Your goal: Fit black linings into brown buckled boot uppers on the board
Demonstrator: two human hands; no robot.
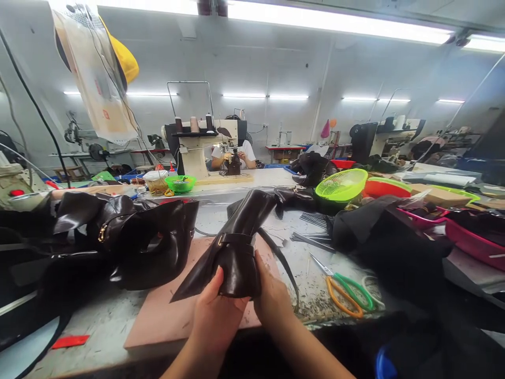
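Between my two hands is a dark brown leather boot upper, with a strap and small buckle across it. Its toe end points toward me and its shaft leans away to the upper right. My left hand grips the near end from the left, thumb on top. From the right, my right hand closes around the side; some of its fingers are hidden behind the leather. Beneath lies a pink slab. A loose dark strip curves down beside my right hand.
More glossy boot uppers are heaped at left. Scissors with green and orange handles lie at right, near dark strips. Beyond are a lime basket, a pink basket and black material. A person sits behind a sewing machine.
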